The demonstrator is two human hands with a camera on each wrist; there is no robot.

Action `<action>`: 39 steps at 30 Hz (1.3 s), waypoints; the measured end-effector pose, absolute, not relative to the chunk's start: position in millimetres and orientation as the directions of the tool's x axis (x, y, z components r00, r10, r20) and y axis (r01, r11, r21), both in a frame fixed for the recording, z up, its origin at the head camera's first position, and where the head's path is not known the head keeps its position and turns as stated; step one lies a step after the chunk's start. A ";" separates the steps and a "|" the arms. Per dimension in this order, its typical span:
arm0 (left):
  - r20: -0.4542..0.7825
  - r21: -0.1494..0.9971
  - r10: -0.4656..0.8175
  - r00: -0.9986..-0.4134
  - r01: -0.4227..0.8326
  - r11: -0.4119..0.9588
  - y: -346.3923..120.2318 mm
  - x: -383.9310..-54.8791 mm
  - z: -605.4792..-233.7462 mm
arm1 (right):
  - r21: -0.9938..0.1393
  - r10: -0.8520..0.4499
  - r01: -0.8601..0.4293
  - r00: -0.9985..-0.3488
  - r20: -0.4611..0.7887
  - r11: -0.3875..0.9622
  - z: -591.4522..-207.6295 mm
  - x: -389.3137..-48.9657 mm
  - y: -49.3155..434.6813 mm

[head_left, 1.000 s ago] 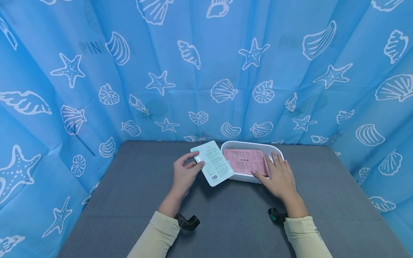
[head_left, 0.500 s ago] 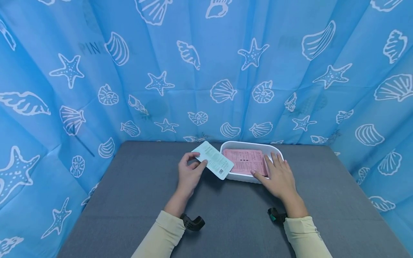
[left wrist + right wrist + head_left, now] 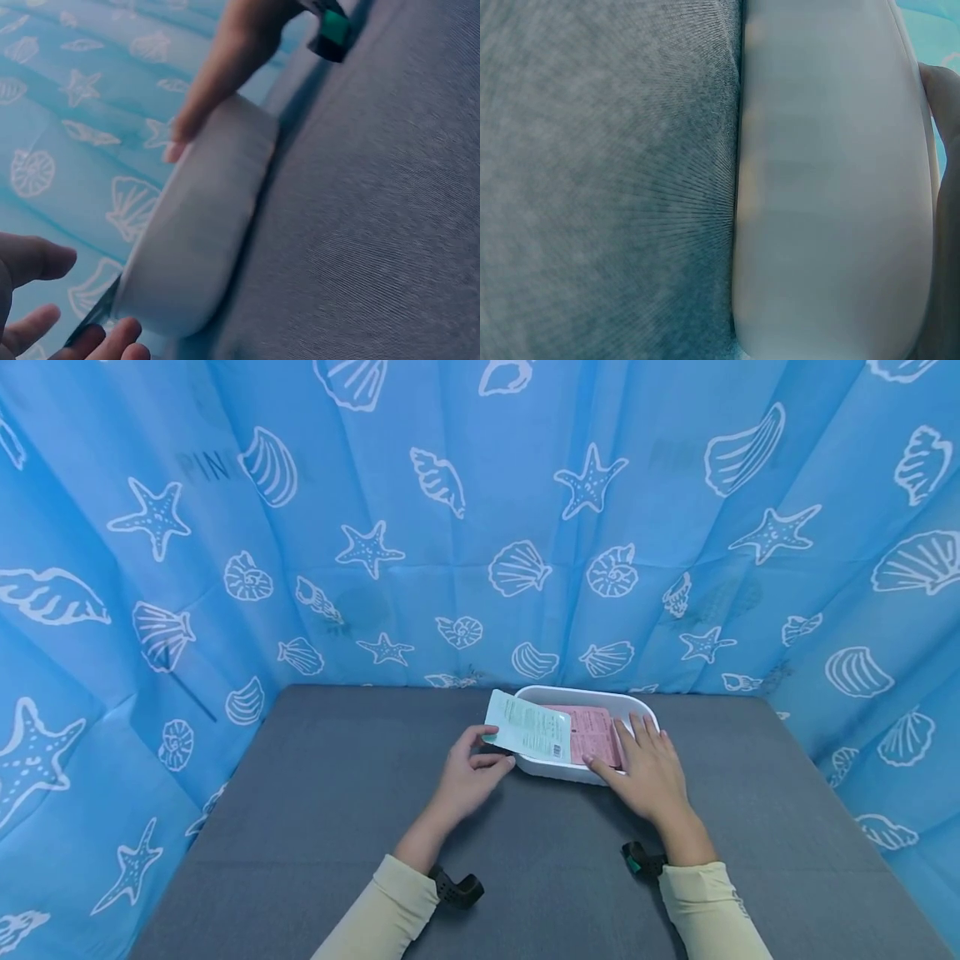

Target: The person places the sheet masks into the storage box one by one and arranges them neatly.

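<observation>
A pale green sachet (image 3: 528,727), flat with printed text and a barcode, slants over the left end of a white oblong box (image 3: 562,771). Its right part lies over pink sachets (image 3: 595,735) inside. My left hand (image 3: 468,777) is at the sachet's left edge, one finger touching it and the thumb apart below. In the left wrist view, the left fingertips (image 3: 124,330) are beside the sachet's dark edge (image 3: 97,309), near the box's end. My right hand (image 3: 648,772) rests over the box's right end with fingers spread, its thumb (image 3: 939,86) over the front rim.
The box stands near the back edge of a grey cloth-covered table (image 3: 555,877). Behind it hangs a blue curtain (image 3: 465,527) with white shells and starfish. Each wrist wears a black strap mount, as at the left wrist mount (image 3: 459,889).
My left hand has moved right and brought the green sachet from beside the box to over its left end, turning it flatter. The thumb has come off it. The right hand has stayed put.
</observation>
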State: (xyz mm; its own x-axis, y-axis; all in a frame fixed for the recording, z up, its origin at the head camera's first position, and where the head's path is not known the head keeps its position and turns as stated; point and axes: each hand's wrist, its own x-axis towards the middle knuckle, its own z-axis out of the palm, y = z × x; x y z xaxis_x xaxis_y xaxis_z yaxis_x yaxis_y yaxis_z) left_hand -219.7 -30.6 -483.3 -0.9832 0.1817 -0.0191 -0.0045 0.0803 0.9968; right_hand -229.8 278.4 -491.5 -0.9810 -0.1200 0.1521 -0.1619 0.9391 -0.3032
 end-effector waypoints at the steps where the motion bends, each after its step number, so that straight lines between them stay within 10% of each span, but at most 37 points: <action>1: -0.023 0.996 0.189 -0.982 -0.006 0.090 -30.1 -219.0 -484.0 | -0.306 -0.120 -0.162 -0.981 0.152 0.938 -491.4 -229.8 278.2; 39: 0.005 0.948 0.280 -0.960 0.094 0.305 -10.3 -221.6 -499.9 | -0.294 -0.107 -0.154 -0.979 0.172 0.943 -492.5 -231.9 277.5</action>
